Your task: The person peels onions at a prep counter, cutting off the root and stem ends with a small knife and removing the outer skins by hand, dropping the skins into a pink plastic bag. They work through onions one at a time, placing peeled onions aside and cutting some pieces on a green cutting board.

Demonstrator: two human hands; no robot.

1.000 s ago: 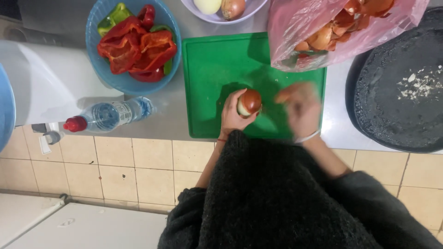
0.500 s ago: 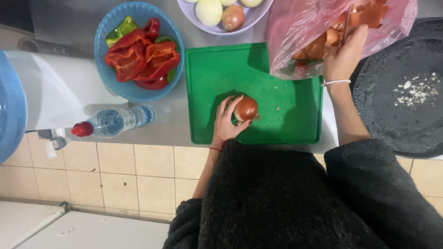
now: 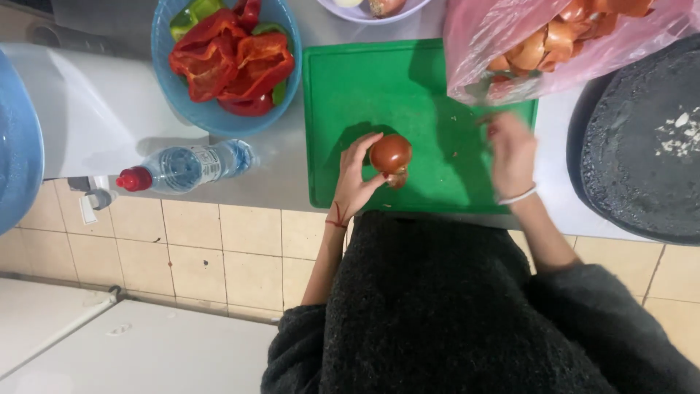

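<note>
Left hand (image 3: 355, 186) grips a brown onion (image 3: 391, 154) above the green cutting board (image 3: 379, 87); the blurred right hand (image 3: 510, 155), apparently open and empty, hovers beside it, so the round onion could slip and roll off the board

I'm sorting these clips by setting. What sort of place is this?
Most likely a home kitchen counter: a green cutting board, a blue bowl of cut peppers, and the left hand holding an onion over it.

At frame centre, the left hand (image 3: 355, 182) holds a brown onion (image 3: 390, 155) over a green cutting board (image 3: 364, 87); the blurred right hand (image 3: 512, 155) hovers empty beneath a pink bag (image 3: 481, 44).
</note>
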